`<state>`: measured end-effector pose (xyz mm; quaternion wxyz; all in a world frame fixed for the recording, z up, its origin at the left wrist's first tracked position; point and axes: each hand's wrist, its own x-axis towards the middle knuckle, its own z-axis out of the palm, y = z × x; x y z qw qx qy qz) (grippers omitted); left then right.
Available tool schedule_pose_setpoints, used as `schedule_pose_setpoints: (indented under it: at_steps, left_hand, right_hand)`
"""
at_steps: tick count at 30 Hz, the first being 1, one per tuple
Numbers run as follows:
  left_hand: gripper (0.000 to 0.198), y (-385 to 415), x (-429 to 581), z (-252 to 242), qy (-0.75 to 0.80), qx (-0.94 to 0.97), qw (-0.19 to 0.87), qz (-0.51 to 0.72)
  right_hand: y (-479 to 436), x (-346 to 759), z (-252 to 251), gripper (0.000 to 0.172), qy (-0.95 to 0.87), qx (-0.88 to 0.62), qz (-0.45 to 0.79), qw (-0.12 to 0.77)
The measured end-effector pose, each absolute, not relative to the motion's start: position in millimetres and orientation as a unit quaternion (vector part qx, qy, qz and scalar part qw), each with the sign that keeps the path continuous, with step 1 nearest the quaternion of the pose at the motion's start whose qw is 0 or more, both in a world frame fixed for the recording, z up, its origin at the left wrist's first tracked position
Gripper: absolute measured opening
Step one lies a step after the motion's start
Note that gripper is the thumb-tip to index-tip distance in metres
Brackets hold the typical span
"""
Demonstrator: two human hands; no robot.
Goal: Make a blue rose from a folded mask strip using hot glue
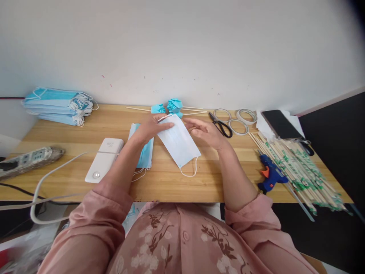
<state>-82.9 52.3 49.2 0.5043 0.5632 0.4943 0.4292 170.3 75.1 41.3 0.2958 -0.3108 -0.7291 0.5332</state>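
Observation:
A pale blue face mask (179,142) lies slanted on the wooden table (171,182), white side up, its ear loop hanging toward me. My left hand (151,127) pinches the mask's far end, fingers closed on it. My right hand (205,132) hovers just right of the mask with fingers spread and nothing in it. Under my left forearm lies a second blue mask (146,152). Beyond the hands are blue mask flowers on thin wooden sticks (171,107).
A stack of blue masks (58,106) sits at the far left. A white power bank (104,160), a power strip (30,160) and a white cable lie left. Black scissors (221,125), tape rolls (239,121), a phone (281,125), wrapped chopsticks (296,167) and a blue glue gun (270,174) lie right.

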Motion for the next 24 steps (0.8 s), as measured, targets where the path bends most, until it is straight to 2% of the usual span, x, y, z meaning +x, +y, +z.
schedule_pose_setpoints:
  at_steps: [3, 5, 9, 13, 16, 20, 24]
  left_hand:
    - [0.036, 48.5, -72.8, 50.0, 0.479, 0.603, 0.508, 0.387]
    - [0.042, 48.0, -68.9, 50.9, 0.468, 0.588, 0.507, 0.422]
    - [0.079, 48.7, -68.2, 52.3, 0.416, 0.484, 0.548, 0.540]
    - [0.104, 47.9, -66.1, 48.6, 0.398, 0.431, 0.637, 0.500]
    - [0.101, 46.7, -61.2, 45.1, 0.433, 0.438, 0.657, 0.434]
    - [0.078, 46.3, -58.4, 42.3, 0.458, 0.446, 0.635, 0.434]
    - [0.072, 44.2, -56.3, 38.8, 0.491, 0.446, 0.626, 0.410]
  right_hand:
    - [69.3, 154.8, 34.0, 0.050, -0.710, -0.348, 0.541, 0.287]
    - [67.2, 146.6, 29.0, 0.045, -0.666, -0.398, 0.548, 0.311]
    - [68.5, 139.6, 25.2, 0.046, -0.542, -0.421, 0.601, 0.409]
    - [71.2, 139.0, 26.4, 0.054, -0.496, -0.406, 0.628, 0.441]
    - [72.3, 138.5, 26.5, 0.055, -0.483, -0.396, 0.633, 0.456]
    - [73.9, 137.3, 23.7, 0.049, -0.472, -0.402, 0.630, 0.468]
    - [73.5, 131.5, 17.9, 0.046, -0.496, -0.420, 0.599, 0.467]
